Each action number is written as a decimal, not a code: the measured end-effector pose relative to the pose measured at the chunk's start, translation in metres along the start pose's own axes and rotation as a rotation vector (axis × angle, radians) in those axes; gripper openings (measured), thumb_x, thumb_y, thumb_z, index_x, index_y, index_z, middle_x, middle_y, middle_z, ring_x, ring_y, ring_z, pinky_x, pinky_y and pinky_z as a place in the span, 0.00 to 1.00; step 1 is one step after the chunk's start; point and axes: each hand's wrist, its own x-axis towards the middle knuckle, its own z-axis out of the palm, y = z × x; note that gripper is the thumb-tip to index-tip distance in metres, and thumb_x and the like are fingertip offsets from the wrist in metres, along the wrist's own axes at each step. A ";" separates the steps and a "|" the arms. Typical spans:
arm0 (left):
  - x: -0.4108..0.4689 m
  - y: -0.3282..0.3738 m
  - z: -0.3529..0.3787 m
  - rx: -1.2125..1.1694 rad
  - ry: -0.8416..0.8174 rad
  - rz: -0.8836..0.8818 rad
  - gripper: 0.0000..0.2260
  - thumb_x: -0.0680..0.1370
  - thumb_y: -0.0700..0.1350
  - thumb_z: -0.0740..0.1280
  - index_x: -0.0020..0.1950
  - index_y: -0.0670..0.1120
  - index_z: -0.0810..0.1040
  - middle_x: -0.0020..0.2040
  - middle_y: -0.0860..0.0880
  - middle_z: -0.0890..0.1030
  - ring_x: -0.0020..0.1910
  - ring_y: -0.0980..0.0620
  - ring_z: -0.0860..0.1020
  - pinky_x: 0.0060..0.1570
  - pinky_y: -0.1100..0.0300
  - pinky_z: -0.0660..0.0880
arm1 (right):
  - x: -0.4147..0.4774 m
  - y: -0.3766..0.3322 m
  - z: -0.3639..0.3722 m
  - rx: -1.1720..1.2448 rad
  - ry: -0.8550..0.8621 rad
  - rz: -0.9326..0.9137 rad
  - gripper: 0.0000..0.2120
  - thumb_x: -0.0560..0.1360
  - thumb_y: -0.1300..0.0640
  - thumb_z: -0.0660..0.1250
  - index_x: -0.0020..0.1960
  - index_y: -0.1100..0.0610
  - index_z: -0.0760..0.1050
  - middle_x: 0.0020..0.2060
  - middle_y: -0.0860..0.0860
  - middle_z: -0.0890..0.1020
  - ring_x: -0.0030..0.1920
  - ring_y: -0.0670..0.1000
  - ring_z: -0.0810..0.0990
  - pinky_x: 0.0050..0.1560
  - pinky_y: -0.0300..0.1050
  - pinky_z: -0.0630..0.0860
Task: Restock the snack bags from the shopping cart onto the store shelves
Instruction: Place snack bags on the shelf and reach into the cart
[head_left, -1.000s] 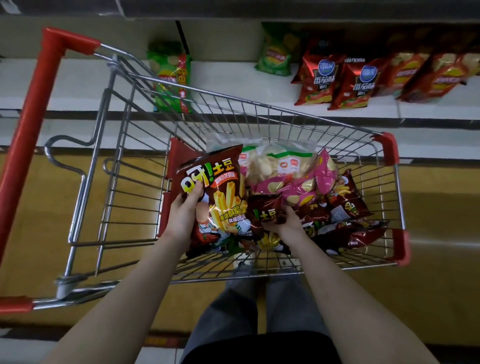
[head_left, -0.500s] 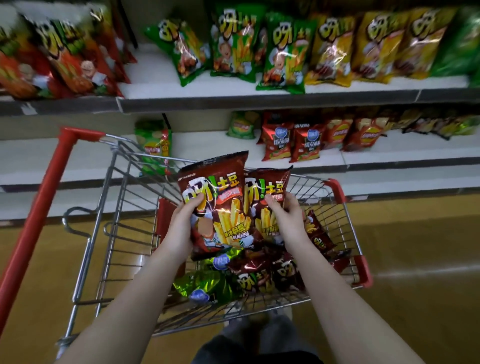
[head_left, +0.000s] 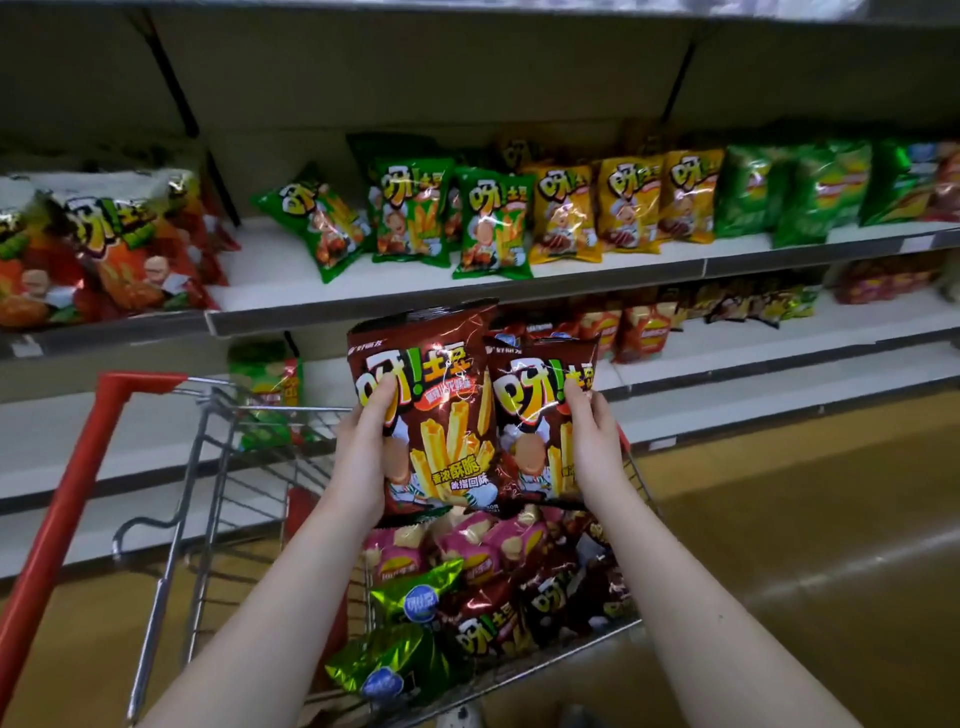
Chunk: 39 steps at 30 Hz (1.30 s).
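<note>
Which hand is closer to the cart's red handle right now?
Left. The left hand, gripping one brown snack bag, is just right of the red handle; the right hand, gripping the second brown bag, is farther right.

The left forearm (head_left: 249, 639) and right forearm (head_left: 727, 623), both bare, rose from the bottom edge of the frame and converged toward its centre. The left hand (head_left: 363, 457) gripped the left edge of a dark red snack bag (head_left: 441, 415), thumb across its front. The right hand (head_left: 595, 447) gripped the right edge of a second dark red bag (head_left: 535, 415), thumb likewise in front.
</note>
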 end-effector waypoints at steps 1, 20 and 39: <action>-0.001 0.001 0.005 0.006 -0.007 0.010 0.17 0.79 0.55 0.61 0.59 0.46 0.78 0.43 0.51 0.85 0.42 0.54 0.83 0.45 0.61 0.77 | 0.000 -0.002 -0.003 -0.003 0.006 -0.006 0.33 0.77 0.38 0.56 0.76 0.54 0.56 0.74 0.52 0.64 0.73 0.54 0.62 0.71 0.53 0.60; -0.024 -0.011 0.217 0.042 -0.219 0.053 0.30 0.72 0.62 0.67 0.68 0.48 0.69 0.59 0.52 0.79 0.54 0.58 0.77 0.49 0.59 0.73 | 0.023 -0.034 -0.209 0.116 0.246 -0.059 0.31 0.75 0.34 0.57 0.70 0.53 0.66 0.60 0.49 0.78 0.59 0.52 0.77 0.61 0.53 0.73; -0.041 -0.096 0.498 0.273 -0.306 0.058 0.46 0.64 0.69 0.70 0.76 0.51 0.60 0.68 0.51 0.73 0.65 0.48 0.73 0.67 0.47 0.68 | 0.124 -0.001 -0.482 0.078 0.364 -0.075 0.35 0.74 0.46 0.68 0.74 0.57 0.57 0.57 0.47 0.71 0.55 0.45 0.69 0.55 0.42 0.66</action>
